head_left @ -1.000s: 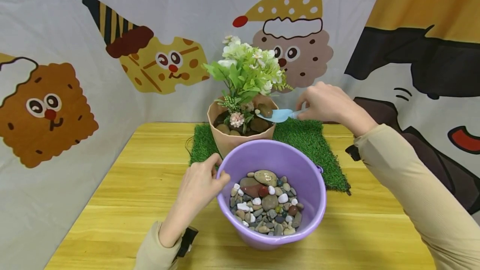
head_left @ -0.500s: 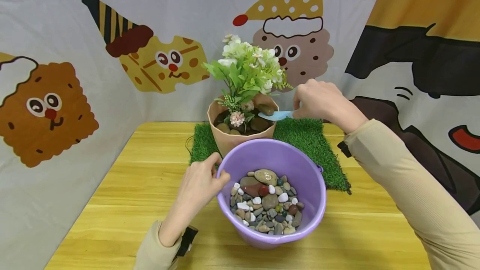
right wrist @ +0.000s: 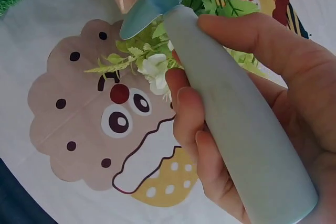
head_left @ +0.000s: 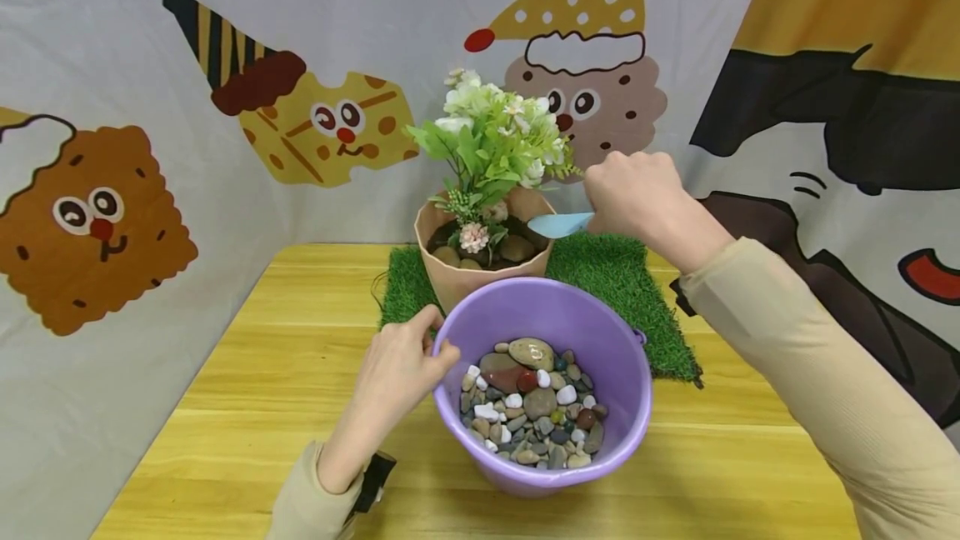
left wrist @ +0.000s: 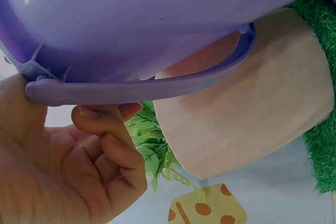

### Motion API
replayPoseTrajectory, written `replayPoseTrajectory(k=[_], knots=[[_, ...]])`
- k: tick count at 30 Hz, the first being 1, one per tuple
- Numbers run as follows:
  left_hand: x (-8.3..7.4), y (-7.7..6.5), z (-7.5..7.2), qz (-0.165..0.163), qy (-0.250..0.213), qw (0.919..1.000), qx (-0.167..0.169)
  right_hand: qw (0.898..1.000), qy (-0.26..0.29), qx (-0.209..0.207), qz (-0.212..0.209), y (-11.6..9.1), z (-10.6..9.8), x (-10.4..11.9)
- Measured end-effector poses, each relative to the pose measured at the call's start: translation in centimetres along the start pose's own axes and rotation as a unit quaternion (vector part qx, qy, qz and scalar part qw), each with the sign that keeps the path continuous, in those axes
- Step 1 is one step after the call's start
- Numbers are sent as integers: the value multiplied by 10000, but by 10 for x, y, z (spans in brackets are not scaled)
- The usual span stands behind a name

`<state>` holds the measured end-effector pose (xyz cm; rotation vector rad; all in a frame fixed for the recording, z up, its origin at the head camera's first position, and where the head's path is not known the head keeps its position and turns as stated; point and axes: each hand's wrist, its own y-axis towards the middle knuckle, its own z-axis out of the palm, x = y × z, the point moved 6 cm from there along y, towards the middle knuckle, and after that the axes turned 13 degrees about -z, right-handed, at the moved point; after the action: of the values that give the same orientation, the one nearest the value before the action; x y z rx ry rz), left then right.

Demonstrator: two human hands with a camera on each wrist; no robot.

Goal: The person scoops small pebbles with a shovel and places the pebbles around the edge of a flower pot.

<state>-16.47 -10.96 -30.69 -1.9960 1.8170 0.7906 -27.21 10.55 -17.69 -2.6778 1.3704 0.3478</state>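
My right hand grips the thick pale handle of a light blue trowel. Its blade is tilted over the right rim of a peach flowerpot, and no stone shows on it. Soil and several brown stones lie in the pot around an artificial plant with white flowers. In front stands a purple bucket, partly filled with pebbles in grey, white and red. My left hand pinches the left of its rim; in the left wrist view the fingers curl near the bucket's handle.
The pot stands on a green turf mat, partly behind the bucket. Under everything is a yellow wooden table. A cloth with cartoon prints hangs right behind the pot.
The brown stone on the trowel has slid off into the pot. My right hand has turned over, tipping the blade, and shifted slightly left at first. My left hand stays on the bucket's rim.
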Motion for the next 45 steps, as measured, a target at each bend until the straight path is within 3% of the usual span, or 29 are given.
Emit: replayPoseTrajectory(k=[14,25,34,45], knots=[[0,0,0,-2,-11,10000,12,9973,108,-706,-181,-50,0,11],[1,0,0,26,-40,10000,-11,9824,-487,-1511,-989,-85,-7,37],[1,1,0,19,-61,10000,19,9780,-763,-1438,-1306,-90,4,60],[1,1,0,87,-68,9999,-28,9577,-1760,-1323,-1854,-95,31,88]])
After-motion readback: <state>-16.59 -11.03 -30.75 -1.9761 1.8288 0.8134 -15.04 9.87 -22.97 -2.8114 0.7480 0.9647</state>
